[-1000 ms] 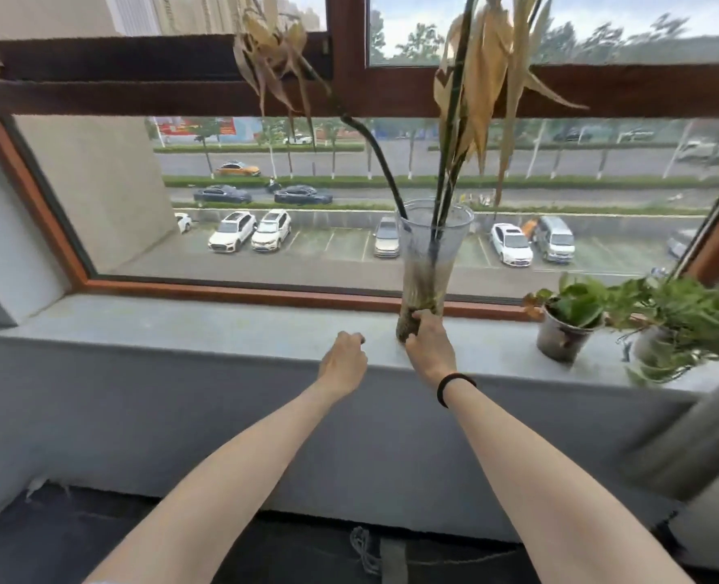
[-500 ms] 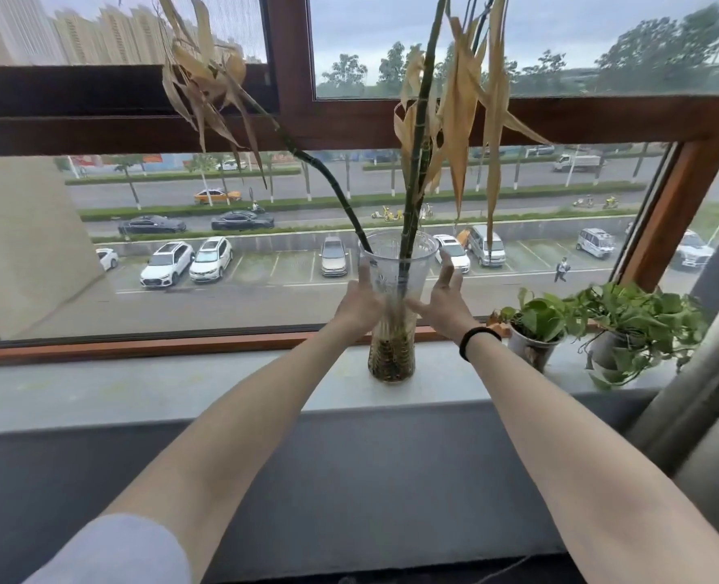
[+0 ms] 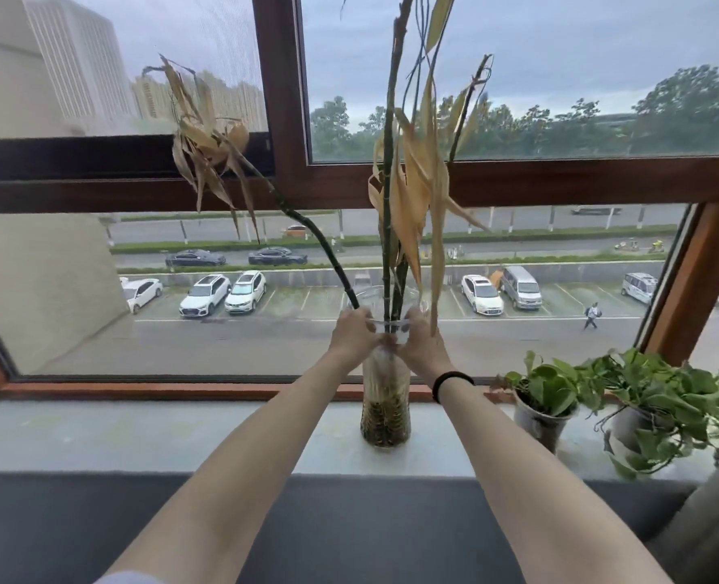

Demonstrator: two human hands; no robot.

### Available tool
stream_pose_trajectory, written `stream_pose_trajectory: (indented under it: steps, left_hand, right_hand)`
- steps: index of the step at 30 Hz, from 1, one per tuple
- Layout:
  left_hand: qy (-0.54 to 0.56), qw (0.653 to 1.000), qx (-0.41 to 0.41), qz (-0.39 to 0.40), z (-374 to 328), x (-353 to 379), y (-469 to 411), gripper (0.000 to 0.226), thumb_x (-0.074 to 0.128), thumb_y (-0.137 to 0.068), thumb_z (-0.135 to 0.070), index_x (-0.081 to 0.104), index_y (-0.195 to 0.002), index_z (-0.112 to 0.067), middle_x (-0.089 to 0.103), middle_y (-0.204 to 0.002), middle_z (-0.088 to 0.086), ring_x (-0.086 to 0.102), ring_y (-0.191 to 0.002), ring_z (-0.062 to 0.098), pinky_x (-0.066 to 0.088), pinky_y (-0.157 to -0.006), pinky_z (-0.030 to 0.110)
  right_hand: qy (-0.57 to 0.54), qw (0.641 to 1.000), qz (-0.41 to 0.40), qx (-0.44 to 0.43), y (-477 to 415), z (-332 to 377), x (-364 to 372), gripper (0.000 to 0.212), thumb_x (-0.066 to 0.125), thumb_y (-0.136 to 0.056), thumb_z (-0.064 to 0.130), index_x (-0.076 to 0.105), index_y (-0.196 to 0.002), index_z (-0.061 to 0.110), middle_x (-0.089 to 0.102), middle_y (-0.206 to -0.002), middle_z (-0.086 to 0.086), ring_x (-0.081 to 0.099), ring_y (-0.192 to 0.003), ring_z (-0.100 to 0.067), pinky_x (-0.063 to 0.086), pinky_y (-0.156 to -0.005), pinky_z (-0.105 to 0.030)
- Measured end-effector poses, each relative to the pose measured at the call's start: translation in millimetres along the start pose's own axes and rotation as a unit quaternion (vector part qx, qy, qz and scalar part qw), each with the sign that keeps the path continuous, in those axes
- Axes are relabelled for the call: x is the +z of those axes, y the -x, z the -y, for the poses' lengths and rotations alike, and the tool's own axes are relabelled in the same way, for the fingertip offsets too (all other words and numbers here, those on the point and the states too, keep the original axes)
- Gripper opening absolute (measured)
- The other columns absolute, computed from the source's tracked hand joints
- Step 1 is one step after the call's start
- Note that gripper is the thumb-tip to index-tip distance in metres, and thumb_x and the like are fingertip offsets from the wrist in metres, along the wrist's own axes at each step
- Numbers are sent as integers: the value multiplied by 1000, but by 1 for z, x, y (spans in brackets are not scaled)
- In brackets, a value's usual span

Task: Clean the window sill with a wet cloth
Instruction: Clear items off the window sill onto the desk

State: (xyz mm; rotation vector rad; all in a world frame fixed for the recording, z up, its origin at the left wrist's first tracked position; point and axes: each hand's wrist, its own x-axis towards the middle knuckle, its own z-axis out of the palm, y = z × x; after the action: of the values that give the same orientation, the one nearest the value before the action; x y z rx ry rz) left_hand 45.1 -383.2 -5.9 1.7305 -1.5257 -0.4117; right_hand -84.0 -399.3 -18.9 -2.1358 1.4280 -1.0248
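Two hands clasp the vase high up, just under its rim: the left hand curls round the glass from the left and the right hand from the right, with nothing else in either. The vase stands upright about midway along the sill. Its base looks set on the grey ledge, though I cannot tell whether it has lifted a hair. No cloth shows anywhere, so the step in hand is, as I judge it, moving things off the sill before any wiping. A grip this high on a tall vase, weighted low by the dark fill at its bottom, leaves the base free to swing; one hand would do better slid down near the foot. Lift straight up and slowly, for the long stems with their dry leaves reach past the frame's crossbar and could snag there or shed brittle bits. To the right the nearer pot stands close, with a second pot beyond it, so carrying the vase leftward, away from them, looks safest. Keep it level so any water inside stays in.
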Motion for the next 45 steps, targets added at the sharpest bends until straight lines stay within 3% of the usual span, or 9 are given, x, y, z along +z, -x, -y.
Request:
stream_pose_trajectory:
  steps: [6, 11, 14, 18, 29, 35, 38, 41, 45]
  left_hand:
    - [7, 998, -19, -55, 1, 10, 9, 38, 86, -60, -40, 60, -75, -16, 61, -87, 7, 59, -78, 19, 40, -58, 21]
    - [12, 993, -32, -117, -9, 6, 30, 38, 88, -59, -36, 60, -67, -12, 64, -75, 6, 59, -71, 17, 46, -60, 30]
    - [2, 991, -42, -131, -11, -3, 43, 36, 89, -58, -35, 63, -69, -11, 63, -70, 0, 58, -66, 12, 44, -56, 23]
    - [29, 989, -50, -139, -16, -17, 60, 37, 89, -56, -33, 60, -69, -14, 68, -77, 9, 65, -76, 25, 55, -71, 43]
    - [-37, 978, -66, -192, -9, -82, 136, 38, 86, -60, -39, 54, -65, -19, 60, -71, -2, 55, -68, 13, 44, -61, 27]
    - [-30, 972, -103, -207, 22, -125, 207, 36, 84, -62, -38, 68, -78, -11, 70, -86, 7, 65, -83, 20, 54, -71, 34]
    - [-68, 969, -123, -204, 33, -143, 246, 25, 79, -69, -26, 58, -62, -16, 67, -103, 15, 60, -105, 23, 50, -73, 30]
    - [-94, 962, -150, -209, 46, -152, 281, 42, 84, -63, -38, 46, -54, -23, 58, -78, 3, 57, -79, 18, 38, -61, 24]
    - [-90, 948, -208, -224, 73, -162, 340, 43, 86, -57, -42, 49, -56, -21, 62, -79, 3, 57, -74, 16, 43, -61, 25]
  right_hand:
    - [-22, 998, -47, -42, 0, -7, 2, 43, 74, -78, 15, 49, -111, 3, 46, -109, -14, 48, -81, -17, 50, -81, -29]
    - [-18, 998, -26, -60, 2, -5, 1, 48, 81, -72, 23, 52, -106, 5, 48, -111, -11, 45, -79, -11, 38, -69, -15]
    - [-15, 997, -11, -77, 6, -1, 0, 42, 80, -72, 26, 53, -99, 9, 51, -107, -10, 48, -76, -15, 32, -58, -12]
    - [-50, 994, 5, -92, 14, 8, 2, 43, 82, -70, 27, 57, -99, 6, 50, -106, -9, 50, -79, -17, 38, -65, -19]
    - [-72, 988, 35, -134, 70, 79, 14, 52, 83, -69, 25, 54, -106, 3, 48, -105, -5, 54, -78, -14, 49, -69, -21]
    - [-154, 976, 86, -125, 134, 126, 41, 51, 87, -63, 17, 45, -92, 18, 57, -104, -15, 63, -82, -27, 56, -74, -43]
    - [-189, 969, 98, -127, 172, 142, 60, 47, 87, -63, 20, 47, -89, 26, 57, -99, -13, 58, -73, -16, 53, -65, -25]
    - [-194, 966, 106, -134, 207, 151, 79, 42, 83, -68, 19, 49, -93, 20, 58, -96, -6, 49, -66, 4, 39, -54, -8]
    - [-188, 959, 154, -145, 259, 166, 104, 44, 84, -69, 22, 53, -97, 8, 48, -103, -8, 41, -68, 6, 37, -56, -5]
